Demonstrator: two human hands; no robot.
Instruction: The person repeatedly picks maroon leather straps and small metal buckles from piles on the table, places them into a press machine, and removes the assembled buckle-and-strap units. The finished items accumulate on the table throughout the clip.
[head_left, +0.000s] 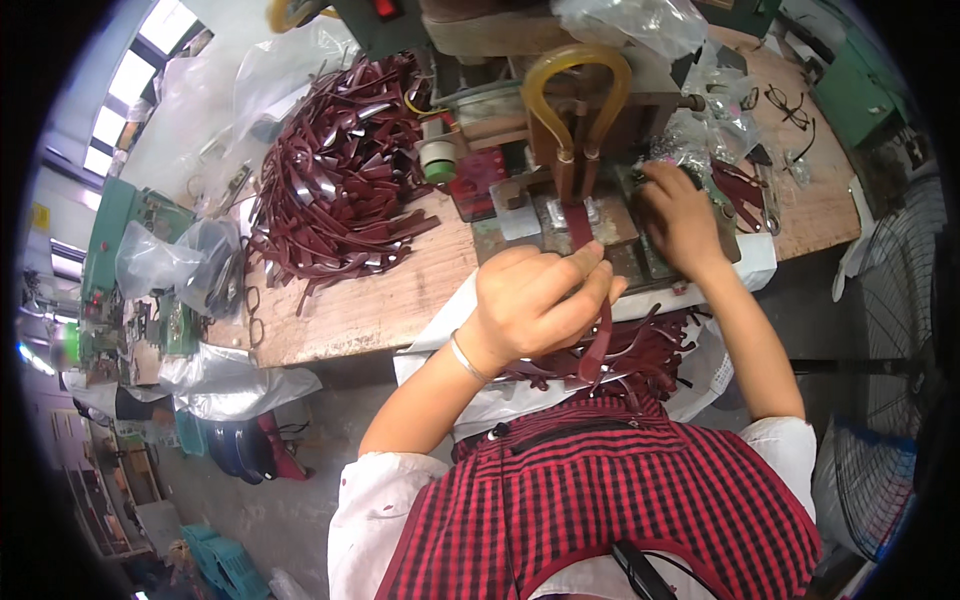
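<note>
My left hand (545, 295) is closed on a dark red eyeglass temple (580, 228), a long flat strip. Its far end lies on the metal fixture of a bench press (575, 180), under the press head; its near end hangs below my fingers. To the right of the press, my right hand (682, 218) rests with bent fingers over the machine's dark side plate (655, 250). The fingertips are close together beside small parts, and whatever they hold is too small to make out. A yellowish looped hose (578, 58) rises from the press head.
A big heap of dark red temples (340, 170) covers the wooden bench (390, 315) left of the press. More temples (650, 355) lie in front of my apron. A green-and-white button (437, 160) stands by the press. Eyeglasses (788, 108) lie far right; a fan (890, 380) stands right.
</note>
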